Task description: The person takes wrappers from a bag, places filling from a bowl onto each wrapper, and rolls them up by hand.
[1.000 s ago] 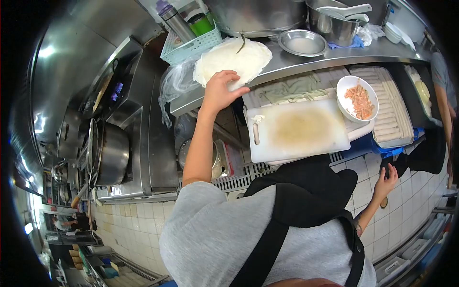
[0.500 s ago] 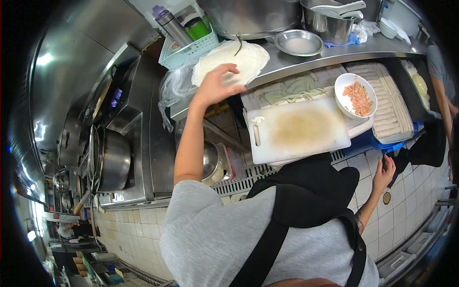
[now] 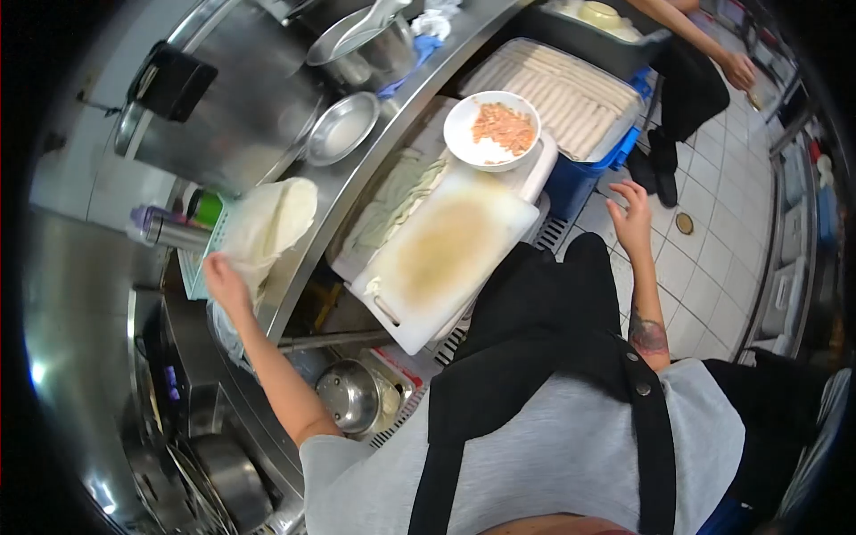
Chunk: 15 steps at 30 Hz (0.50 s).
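Note:
My left hand (image 3: pixel 226 283) pinches the edge of a thin, pale round wrapper sheet (image 3: pixel 278 218) over the steel counter, and part of the sheet is lifted and folded. Under the sheet, the rest of the stack cannot be made out. My right hand (image 3: pixel 632 217) hangs over the tiled floor with its fingers apart and nothing in it. In front of me lies a white cutting board (image 3: pixel 450 245) with a yellowish-brown stain. A white bowl (image 3: pixel 459 143) of orange-pink chopped filling stands by its far end.
Behind the bowl is a tray of long white rolls (image 3: pixel 557 94). A metal dish (image 3: pixel 343 129), a steel pot with ladles (image 3: pixel 366 62) and a light-green basket (image 3: pixel 217 234) stand on the counter. Another person's hand (image 3: pixel 738 69) shows at upper right.
My left hand has closed on a wrapper and raised its edge; before, it hovered open over the stack. The view has turned right. My right hand stays away from the counter.

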Motion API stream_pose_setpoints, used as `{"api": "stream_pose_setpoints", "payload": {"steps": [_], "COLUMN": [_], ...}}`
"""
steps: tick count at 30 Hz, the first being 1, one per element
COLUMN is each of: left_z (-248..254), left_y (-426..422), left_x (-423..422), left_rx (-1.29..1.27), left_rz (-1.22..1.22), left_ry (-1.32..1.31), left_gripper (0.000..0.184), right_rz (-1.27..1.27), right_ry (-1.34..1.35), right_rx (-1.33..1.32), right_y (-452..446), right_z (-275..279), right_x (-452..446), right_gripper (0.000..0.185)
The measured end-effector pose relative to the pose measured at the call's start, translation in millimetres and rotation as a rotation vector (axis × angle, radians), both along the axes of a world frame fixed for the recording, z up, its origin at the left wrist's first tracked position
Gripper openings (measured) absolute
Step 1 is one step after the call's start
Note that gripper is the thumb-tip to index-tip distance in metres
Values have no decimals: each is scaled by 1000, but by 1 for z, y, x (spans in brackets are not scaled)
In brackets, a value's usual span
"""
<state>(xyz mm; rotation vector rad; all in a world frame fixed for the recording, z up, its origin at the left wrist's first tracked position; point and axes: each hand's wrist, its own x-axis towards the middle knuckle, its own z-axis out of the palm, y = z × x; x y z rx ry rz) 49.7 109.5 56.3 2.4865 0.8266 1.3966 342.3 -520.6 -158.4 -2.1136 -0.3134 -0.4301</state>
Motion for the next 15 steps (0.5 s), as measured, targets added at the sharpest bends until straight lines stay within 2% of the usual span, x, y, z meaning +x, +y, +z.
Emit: {"api": "stream_pose_setpoints", "payload": {"steps": [3,6,10,13,15], "left_z": [30,60,65,60,60], "left_y": [3,-24,-18,-12,14], "left_x": [17,35,42,35,31], "left_rx": [143,178,-79,-25,-132], "left_rz": [47,-162,-450,-406,-244], "left_ry": [-108,-13,482,766,548], "left_gripper": [21,19,23,24,24], "right_rz": [18,27,39,72,97], "right_ry": [-24,33,123,128,128], "right_rx": [7,92,170,161,167], "right_y": [3,9,13,14,21], "right_z": [0,3,1,-7,-6], "right_x": [0,-2,-5,-2,-2], "right_gripper": [27,27,27,28,28]}}
